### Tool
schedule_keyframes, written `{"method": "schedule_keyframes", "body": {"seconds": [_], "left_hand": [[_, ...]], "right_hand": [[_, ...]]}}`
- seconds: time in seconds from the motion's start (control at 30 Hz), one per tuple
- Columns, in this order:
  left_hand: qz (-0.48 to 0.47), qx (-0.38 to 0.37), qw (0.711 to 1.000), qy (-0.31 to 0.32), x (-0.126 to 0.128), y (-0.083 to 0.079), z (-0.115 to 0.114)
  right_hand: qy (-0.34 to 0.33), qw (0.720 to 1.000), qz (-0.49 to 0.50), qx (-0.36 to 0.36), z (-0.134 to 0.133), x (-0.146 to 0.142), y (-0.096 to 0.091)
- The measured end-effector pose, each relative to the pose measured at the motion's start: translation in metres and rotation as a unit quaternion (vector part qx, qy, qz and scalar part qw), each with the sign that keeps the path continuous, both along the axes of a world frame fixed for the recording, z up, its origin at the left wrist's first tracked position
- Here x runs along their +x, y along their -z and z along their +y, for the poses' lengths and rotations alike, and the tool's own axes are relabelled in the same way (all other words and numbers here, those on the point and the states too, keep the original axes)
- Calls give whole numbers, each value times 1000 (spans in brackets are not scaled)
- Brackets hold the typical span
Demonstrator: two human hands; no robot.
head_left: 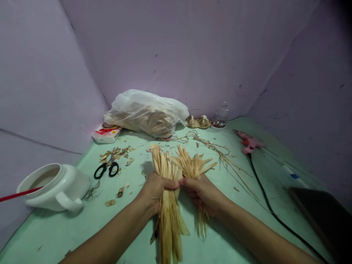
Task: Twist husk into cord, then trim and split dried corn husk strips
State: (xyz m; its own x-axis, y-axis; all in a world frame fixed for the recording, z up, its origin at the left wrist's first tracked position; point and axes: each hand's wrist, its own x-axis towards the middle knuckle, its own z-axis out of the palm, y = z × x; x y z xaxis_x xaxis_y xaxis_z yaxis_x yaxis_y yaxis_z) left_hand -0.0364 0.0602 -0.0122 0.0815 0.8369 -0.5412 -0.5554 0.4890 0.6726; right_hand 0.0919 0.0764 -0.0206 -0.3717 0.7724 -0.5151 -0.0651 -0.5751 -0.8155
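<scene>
My left hand (155, 189) is closed round a long bundle of dried leaf strips (169, 227), pale tan and flat, held upright with its lower ends hanging toward me. Beside it, my right hand (202, 192) grips a shorter bundle of dried strips (194, 165), whose top ends fan outward and whose thin tails hang below the fist. The thumbs of both hands meet or nearly meet between the two bundles. Black-handled scissors (106, 169) lie to the left among dry scraps (115, 154).
A white pitcher (66, 187) with a red stick lies at left. Behind are a plastic bag (145, 113), a small box (106, 135), a woven piece (198, 122) and a jar of beads (218, 123). At right lie loose fibres (220, 150), a pink glue gun (250, 142) and its black cord (264, 200).
</scene>
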Motion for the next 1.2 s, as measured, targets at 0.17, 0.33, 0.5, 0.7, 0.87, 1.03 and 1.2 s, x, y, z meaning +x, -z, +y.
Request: {"method": "schedule_keyframes", "body": {"seconds": [0.17, 0.33, 0.5, 0.7, 0.87, 1.03, 1.2], "left_hand": [[-65, -83, 992, 67, -2, -4, 1], [-91, -108, 985, 98, -4, -5, 0], [-113, -115, 981, 107, -3, -7, 0], [-133, -114, 979, 108, -4, -4, 0], [-139, -94, 982, 92, -6, 0, 2], [-134, -35, 986, 88, -9, 1, 5], [-46, -31, 998, 25, -11, 1, 8]], "right_hand": [[-53, 997, 61, -6, 2, 6, 3], [-80, 992, 98, -9, 5, 10, 6], [-96, 988, 118, -7, 7, 11, 6], [-98, 987, 125, -14, 6, 14, 7], [-88, 984, 147, -39, 7, 15, 7], [-48, 984, 171, -6, 14, 15, -5], [-54, 974, 219, -27, 22, 35, -36]]}}
